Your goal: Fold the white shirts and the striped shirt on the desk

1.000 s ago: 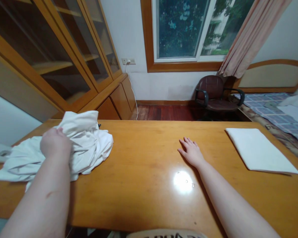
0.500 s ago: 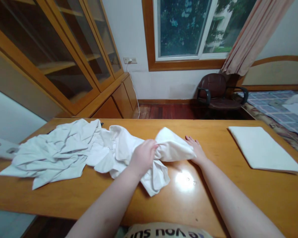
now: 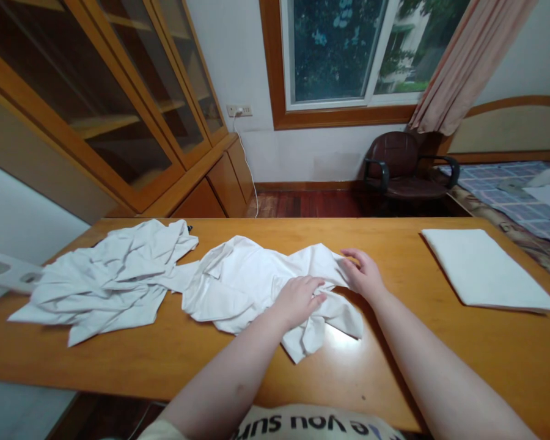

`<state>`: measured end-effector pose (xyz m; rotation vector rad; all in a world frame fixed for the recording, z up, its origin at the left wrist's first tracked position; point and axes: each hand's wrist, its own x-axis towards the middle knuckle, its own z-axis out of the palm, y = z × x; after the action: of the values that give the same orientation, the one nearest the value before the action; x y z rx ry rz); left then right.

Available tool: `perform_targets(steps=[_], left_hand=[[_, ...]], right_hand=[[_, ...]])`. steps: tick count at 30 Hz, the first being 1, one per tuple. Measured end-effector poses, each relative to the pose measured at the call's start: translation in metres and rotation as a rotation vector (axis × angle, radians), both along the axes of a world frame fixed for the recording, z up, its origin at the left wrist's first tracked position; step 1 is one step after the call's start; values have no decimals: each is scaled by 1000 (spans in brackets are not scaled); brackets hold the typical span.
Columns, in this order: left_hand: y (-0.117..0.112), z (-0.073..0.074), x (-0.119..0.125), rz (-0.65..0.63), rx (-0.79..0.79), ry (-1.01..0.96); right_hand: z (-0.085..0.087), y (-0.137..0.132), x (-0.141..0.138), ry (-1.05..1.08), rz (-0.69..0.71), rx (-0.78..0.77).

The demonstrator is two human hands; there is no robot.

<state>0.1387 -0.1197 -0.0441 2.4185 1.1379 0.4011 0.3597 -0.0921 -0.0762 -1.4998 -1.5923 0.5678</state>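
A crumpled white garment (image 3: 252, 275) lies spread in loose folds across the middle of the table. My left hand (image 3: 299, 299) rests on top of it, palm down, with fingers stretched out and thumb apart. At the garment's right end, my right hand (image 3: 364, 275) has its fingers curled over the fabric edge; the fingertips are partly hidden. One loose flap hangs toward the front right, below my hands. To the left, a heap of white cloth (image 3: 114, 275) touches the garment's narrow left end.
A flat folded white cloth (image 3: 490, 269) lies at the right of the wooden table (image 3: 165, 373). A white plastic piece (image 3: 9, 272) juts in at the left edge. Beyond the table stand a glass-door cabinet (image 3: 165, 183), a brown armchair (image 3: 396, 165) and a bed (image 3: 508, 183).
The garment has been laid down flatter and spread wider. My left hand has let go of its bunched part and moved right. My right hand has come off the table onto the garment's end.
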Motion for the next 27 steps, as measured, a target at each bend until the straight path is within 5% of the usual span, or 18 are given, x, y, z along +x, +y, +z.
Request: perform_targets(steps=[4,8,12,17,21,27], left_hand=[[2,4,-6,-42,-48,-60],[0,12,-16,5,21,-49],[-2,18,-36,197,54,143],[2,11,-51,88,-136,302],[7,13,-45,72,-55,152],[8,25,-48,288,165,-195]], right_hand=[[11,-13,-13,-211,399,26],[3,-9,-18,-370,514,-25],[-5,-1,-17,-359,466,-81],[-2,0,-21,-307,347,-141],[3,-3,-19,-218,205,-202],[-1,1,-7,69,115,-346]])
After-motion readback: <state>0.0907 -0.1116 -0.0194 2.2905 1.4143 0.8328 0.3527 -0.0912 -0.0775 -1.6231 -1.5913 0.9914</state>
